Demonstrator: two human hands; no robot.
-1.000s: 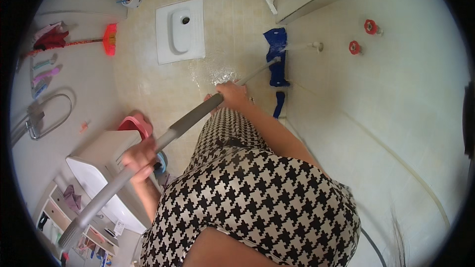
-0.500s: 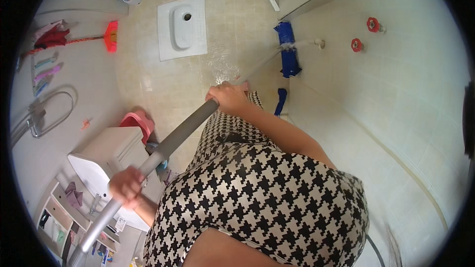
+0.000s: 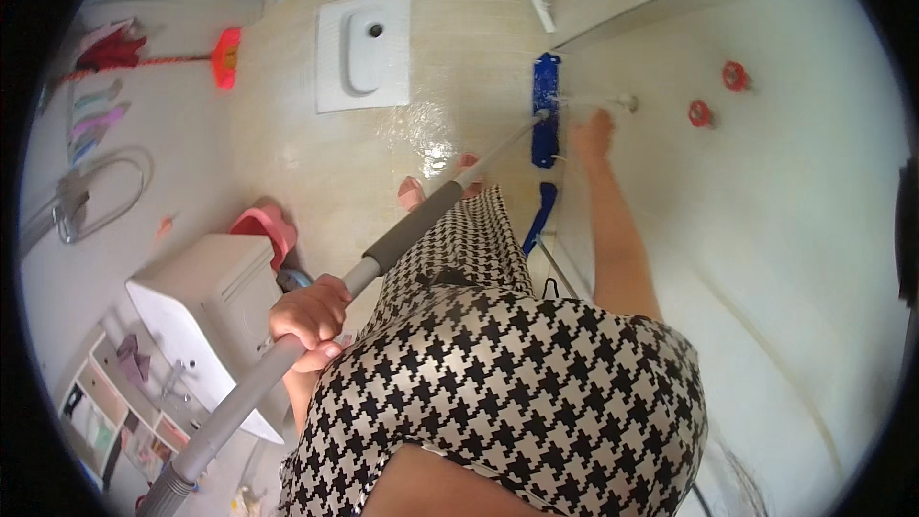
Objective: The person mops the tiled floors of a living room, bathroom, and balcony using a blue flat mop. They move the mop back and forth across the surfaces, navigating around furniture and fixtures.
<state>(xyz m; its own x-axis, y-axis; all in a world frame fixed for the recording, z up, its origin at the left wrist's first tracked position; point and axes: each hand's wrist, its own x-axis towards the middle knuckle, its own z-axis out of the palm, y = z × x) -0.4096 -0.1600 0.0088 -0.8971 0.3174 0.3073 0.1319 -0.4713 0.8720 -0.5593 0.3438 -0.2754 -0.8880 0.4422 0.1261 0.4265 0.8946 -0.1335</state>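
Observation:
My left hand point(image 3: 314, 316) is closed round the grey pole of a flat mop point(image 3: 416, 220), below its dark foam sleeve. The pole slants up to the right to a blue flat mop head point(image 3: 545, 139), which lies along the foot of the right wall. From a wall spout point(image 3: 627, 102) a stream of water runs toward the mop head. My right hand point(image 3: 591, 139) is off the pole, just below the spout and right of the mop head. Its fingers look loosely extended and slightly blurred, with nothing visible in them.
Two red valve handles point(image 3: 718, 96) stick out of the right wall. A second blue mop head point(image 3: 541, 215) leans nearby. Ahead is a white squat toilet point(image 3: 364, 51) in the wet tiled floor point(image 3: 278, 134). On the left stand a white washbasin cabinet point(image 3: 206, 292), a pink basin point(image 3: 271, 230) and a red broom point(image 3: 227, 57).
My right hand has let go of the pole and moved right toward the spout. My left hand has shifted up and right along the pole. The mop head has turned more upright.

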